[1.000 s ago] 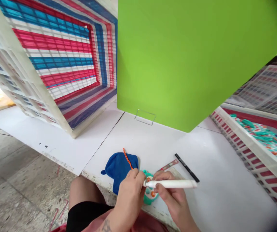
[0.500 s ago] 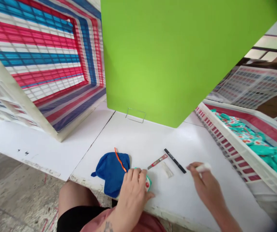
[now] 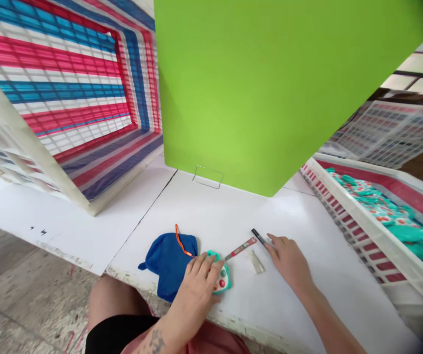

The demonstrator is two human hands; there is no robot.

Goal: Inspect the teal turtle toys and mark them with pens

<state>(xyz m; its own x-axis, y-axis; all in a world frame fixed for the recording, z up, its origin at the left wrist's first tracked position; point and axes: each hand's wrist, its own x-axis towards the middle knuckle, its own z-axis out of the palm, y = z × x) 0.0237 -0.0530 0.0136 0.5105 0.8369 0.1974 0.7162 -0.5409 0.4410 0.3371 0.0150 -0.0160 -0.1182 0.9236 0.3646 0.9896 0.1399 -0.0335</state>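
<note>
My left hand [image 3: 201,280] lies over a teal-edged white fabric piece with red dots [image 3: 223,280], its fingers curled on the left side of it. An orange cord [image 3: 182,246] runs from a blue cloth piece [image 3: 172,265] to under those fingers. My right hand [image 3: 289,260] has thumb and forefinger closed around the lower part of a slim black pen [image 3: 258,235] on the table. Between the hands lie a red utility knife [image 3: 241,248], blade end toward the fabric, and a small whitish strip [image 3: 256,262].
A large green board [image 3: 256,98] stands at the back, with a thin wire frame [image 3: 208,177] at its foot. On the left, a white crate [image 3: 93,209] with a striped lining lies on its side. A white basket [image 3: 359,236] of teal fabric pieces stands right.
My right hand has moved left onto the black pen; the white object it held is no longer visible. My left hand has shifted slightly, showing more of the dotted fabric piece.
</note>
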